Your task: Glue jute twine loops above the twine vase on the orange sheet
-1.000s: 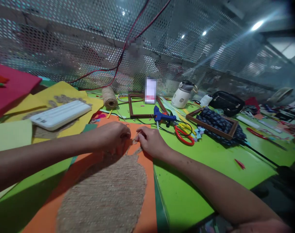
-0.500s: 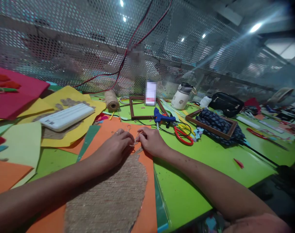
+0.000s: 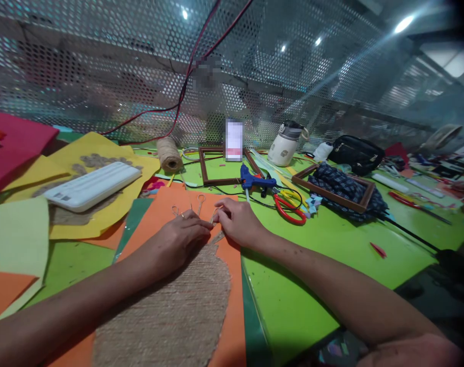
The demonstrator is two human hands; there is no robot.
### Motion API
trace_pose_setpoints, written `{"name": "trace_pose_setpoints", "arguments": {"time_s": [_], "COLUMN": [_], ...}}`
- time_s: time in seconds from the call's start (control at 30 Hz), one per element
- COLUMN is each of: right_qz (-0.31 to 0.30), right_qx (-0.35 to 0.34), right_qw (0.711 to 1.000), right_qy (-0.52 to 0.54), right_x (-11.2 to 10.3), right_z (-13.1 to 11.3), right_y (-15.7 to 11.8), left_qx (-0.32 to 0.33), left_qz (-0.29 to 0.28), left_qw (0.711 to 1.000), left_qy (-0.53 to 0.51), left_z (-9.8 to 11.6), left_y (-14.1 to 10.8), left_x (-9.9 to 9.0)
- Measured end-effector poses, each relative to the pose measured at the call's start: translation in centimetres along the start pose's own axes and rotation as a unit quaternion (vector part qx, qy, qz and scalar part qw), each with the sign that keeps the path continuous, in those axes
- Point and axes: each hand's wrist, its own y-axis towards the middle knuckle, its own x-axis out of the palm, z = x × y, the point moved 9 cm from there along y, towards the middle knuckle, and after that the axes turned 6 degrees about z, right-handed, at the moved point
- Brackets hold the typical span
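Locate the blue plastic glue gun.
In the head view, just right of centre: the glue gun sits beyond the person's right hand, beside the brown rectangular frame and red-handled scissors.

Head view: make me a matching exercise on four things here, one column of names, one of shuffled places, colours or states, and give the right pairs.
Things
1. Glue gun
2. Twine roll
3. Brown shape
4. Bottle

Places, colours, states
A. Flat on the orange sheet
B. White, with a dark lid
C. On its side, hole towards the camera
D. Blue

Right pairs: 1-D, 2-C, 3-A, 4-B
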Motion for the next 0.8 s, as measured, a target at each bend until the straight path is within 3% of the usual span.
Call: {"name": "trace_pose_setpoints", "arguments": {"time_s": [0.33, 0.57, 0.8], "right_qz": [0.035, -0.022, -0.061], "right_qx": [0.053, -0.117, -0.132], "right_qw": [0.988, 0.993, 0.984], "right_qy": [0.142, -0.015, -0.102], "right_x": [-1.3, -0.7, 0.2], "right_z": [1.2, -2.1, -2.0], "right_y": [0.9, 0.0, -0.2], "left_qx": [-0.030, -0.064, -0.124], "left_qz": [-0.006, -0.031, -0.029], "left_qw": [1.000, 0.997, 0.992], "left_qy": [-0.008, -0.009, -0.003], "left_z": [-0.7, -1.0, -1.9], "left_y": [-0.8, -0.8, -1.1], "left_x": [0.4, 0.9, 0.5]}}
